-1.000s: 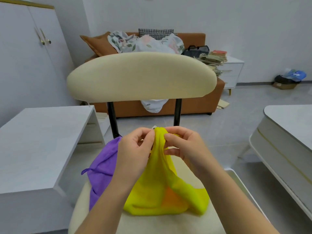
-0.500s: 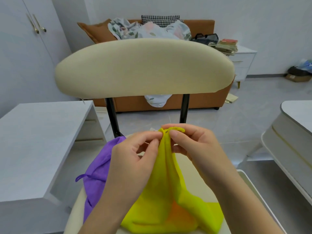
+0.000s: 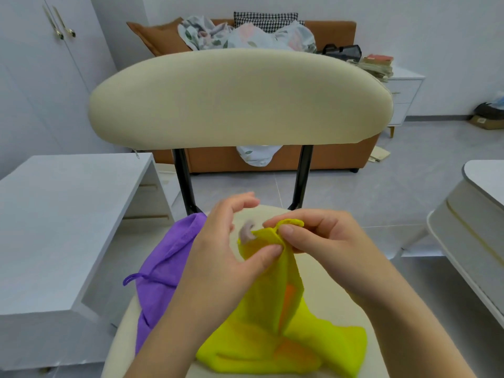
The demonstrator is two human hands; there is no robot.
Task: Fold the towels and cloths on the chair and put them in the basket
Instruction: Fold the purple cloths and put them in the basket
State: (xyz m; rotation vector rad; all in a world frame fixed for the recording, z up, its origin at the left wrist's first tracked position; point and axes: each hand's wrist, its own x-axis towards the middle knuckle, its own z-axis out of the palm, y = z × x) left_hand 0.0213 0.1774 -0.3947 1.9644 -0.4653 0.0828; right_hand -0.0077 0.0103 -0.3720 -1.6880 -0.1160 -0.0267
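Note:
A yellow cloth (image 3: 272,331) with an orange patch is bunched on the cream chair (image 3: 240,99) seat, its top corner lifted. My right hand (image 3: 321,241) pinches that corner between thumb and fingers. My left hand (image 3: 231,249) presses its thumb on the yellow cloth just below, its other fingers spread and raised. A purple cloth (image 3: 166,268) with a hanging loop lies crumpled on the seat's left side, partly behind my left forearm. No basket is in view.
A white low cabinet (image 3: 54,214) stands close on the left. A white rounded table (image 3: 477,214) edges in on the right. Behind the chair sit an orange sofa (image 3: 327,159) with heaped bedding, a white drawer unit (image 3: 403,96) and tiled floor.
The pinched yellow corner has moved slightly right. My left hand's fingers have loosened and spread, with only the thumb staying on the cloth. The view has drawn closer to the chair.

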